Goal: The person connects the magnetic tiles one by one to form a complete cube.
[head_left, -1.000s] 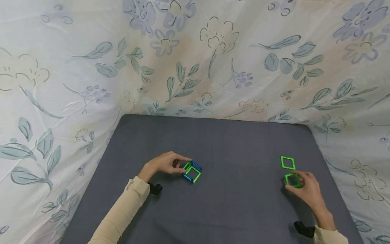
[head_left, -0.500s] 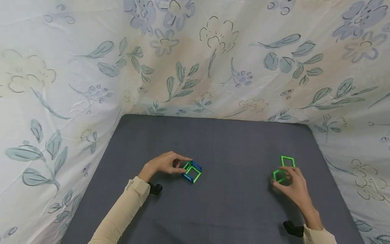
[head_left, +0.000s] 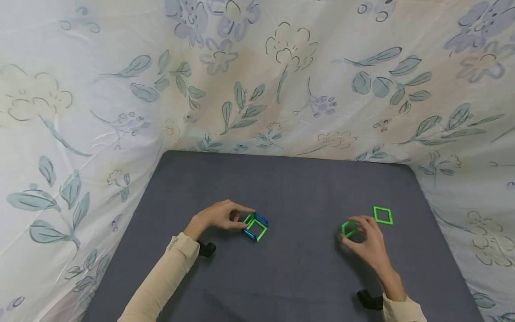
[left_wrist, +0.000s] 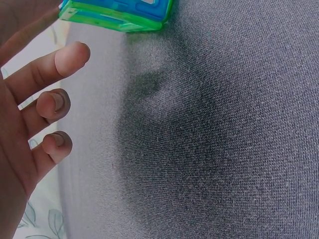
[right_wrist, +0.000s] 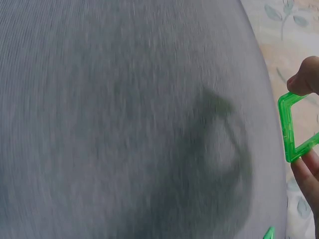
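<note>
A small box of blue and green magnetic tiles stands on the grey table, left of the middle. My left hand grips it between thumb and index finger; in the left wrist view the other fingers hang loosely beside the blue-and-green box. Over the table to the right, my right hand pinches a green square magnetic tile. The right wrist view shows this green tile frame held by its edges between thumb and fingers. Another green square tile lies flat on the table behind the right hand.
The dark grey cloth-covered table reaches back to a flowered curtain, which also hangs along both sides. Black devices, the left one and the right one, stick out at the wrists.
My right hand has moved left with the green tile, away from the flat tile, which is now uncovered. The left hand and the box have stayed in place.
</note>
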`<action>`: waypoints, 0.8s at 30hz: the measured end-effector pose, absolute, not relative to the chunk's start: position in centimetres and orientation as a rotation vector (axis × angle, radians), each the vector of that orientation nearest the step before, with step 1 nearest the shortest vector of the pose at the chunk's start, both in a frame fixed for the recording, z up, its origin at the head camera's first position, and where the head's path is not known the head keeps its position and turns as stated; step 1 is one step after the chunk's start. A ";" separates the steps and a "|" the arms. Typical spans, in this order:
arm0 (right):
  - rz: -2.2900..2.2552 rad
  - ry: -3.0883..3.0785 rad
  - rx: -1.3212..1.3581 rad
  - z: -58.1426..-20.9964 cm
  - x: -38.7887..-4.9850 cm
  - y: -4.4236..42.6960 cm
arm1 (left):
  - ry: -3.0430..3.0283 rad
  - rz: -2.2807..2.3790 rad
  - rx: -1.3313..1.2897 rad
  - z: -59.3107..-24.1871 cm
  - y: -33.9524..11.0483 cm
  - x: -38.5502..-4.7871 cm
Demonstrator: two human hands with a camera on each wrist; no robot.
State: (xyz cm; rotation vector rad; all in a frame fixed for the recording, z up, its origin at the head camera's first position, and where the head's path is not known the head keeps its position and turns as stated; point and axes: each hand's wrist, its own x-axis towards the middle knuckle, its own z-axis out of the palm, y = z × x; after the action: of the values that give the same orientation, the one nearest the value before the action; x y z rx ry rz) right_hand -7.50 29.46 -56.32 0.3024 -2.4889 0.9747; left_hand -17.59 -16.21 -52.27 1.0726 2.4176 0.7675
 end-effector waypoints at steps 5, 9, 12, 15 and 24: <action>1.033 -2.428 0.361 -56.3 -7.7 27.4 | 2.416 0.766 1.071 -52.2 -16.2 -17.6; 1.063 -2.375 0.440 -56.5 -7.8 25.6 | 2.418 0.765 1.073 -52.3 -16.3 -17.6; 1.077 -2.341 0.495 -56.6 -7.9 24.2 | 2.419 0.763 1.085 -52.3 -16.3 -17.6; 1.105 -2.314 0.535 -56.8 -7.8 22.7 | 2.422 0.760 1.101 -52.4 -16.3 -17.6; 1.171 -2.280 0.610 -57.8 -7.4 17.7 | 2.417 0.743 1.082 -52.4 -16.5 -17.5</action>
State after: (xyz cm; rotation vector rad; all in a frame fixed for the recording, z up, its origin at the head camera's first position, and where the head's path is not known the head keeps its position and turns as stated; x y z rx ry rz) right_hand -7.38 17.74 -57.76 0.6098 -2.2796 1.1712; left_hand -17.51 -16.45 -52.41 1.0817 2.4170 0.7427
